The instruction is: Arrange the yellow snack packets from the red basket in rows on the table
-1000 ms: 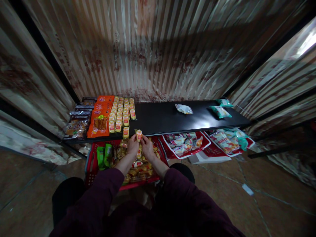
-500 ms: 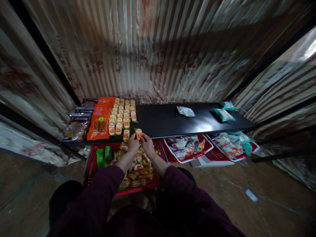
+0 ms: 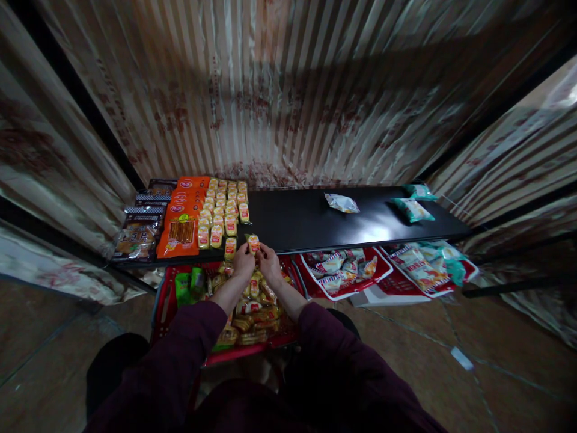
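Observation:
A small yellow snack packet with a red and white label [image 3: 253, 243] is pinched between my two hands at the shelf's front edge. My left hand [image 3: 244, 262] grips its left side and my right hand [image 3: 269, 264] its right side; both are closed on it. Just left of it, another yellow packet [image 3: 230, 248] lies at the edge of the black shelf [image 3: 293, 225]. Behind that stand rows of the same yellow packets [image 3: 219, 207]. Below my hands, a red basket [image 3: 167, 307] holds many more packets, partly hidden by my forearms.
Orange snack bags [image 3: 179, 231] and dark snack bags [image 3: 137, 231] fill the shelf's left end. A white packet [image 3: 342, 203] and teal packets [image 3: 413, 209] lie farther right. Two more red baskets with bagged snacks, one nearer [image 3: 336, 296], sit under the shelf. Black posts [image 3: 72, 90] frame both sides.
Both hands stay on the yellow packet in nearly the same place. Only the camera view has shifted slightly.

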`<state>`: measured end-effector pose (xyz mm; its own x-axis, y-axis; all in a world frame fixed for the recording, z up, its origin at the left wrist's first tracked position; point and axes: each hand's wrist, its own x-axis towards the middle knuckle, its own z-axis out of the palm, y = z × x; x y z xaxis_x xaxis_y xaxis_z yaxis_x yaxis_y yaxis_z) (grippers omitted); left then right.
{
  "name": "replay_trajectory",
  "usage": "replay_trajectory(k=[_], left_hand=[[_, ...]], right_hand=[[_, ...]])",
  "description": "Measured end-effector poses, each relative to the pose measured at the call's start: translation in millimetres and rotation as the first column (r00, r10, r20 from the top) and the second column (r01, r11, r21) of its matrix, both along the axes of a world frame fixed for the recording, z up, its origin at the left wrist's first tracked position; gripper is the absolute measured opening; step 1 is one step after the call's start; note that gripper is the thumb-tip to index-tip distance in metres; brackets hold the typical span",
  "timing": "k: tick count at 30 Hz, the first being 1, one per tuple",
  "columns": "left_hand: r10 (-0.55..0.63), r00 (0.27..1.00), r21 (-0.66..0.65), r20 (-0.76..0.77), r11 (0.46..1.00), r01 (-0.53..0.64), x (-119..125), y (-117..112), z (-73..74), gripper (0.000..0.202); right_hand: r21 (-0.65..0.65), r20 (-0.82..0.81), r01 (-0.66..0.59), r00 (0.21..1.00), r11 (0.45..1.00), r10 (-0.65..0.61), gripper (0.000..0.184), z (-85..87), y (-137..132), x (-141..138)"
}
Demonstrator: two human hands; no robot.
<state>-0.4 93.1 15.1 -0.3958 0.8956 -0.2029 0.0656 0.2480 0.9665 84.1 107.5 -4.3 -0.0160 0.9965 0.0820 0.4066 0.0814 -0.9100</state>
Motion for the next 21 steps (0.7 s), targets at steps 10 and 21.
replay_trajectory(k=[10,21], left_hand=[[0.021,0.999,-0.019,-0.043,1.000,-0.022,-3.7,13.4,5.6,0.026],[0.021,0.994,-0.033,-0.109,0.999,-0.025,-9.1,26.5,9.4,0.022]], right_hand=[[0.022,-0.011,0.027,1.000,0.999,-0.027,0.034,6.3,10.6,-8.0],[0.050,-0.046,0.005,0.999,0.999,-0.003,0.034,10.2,23.1,-15.0]])
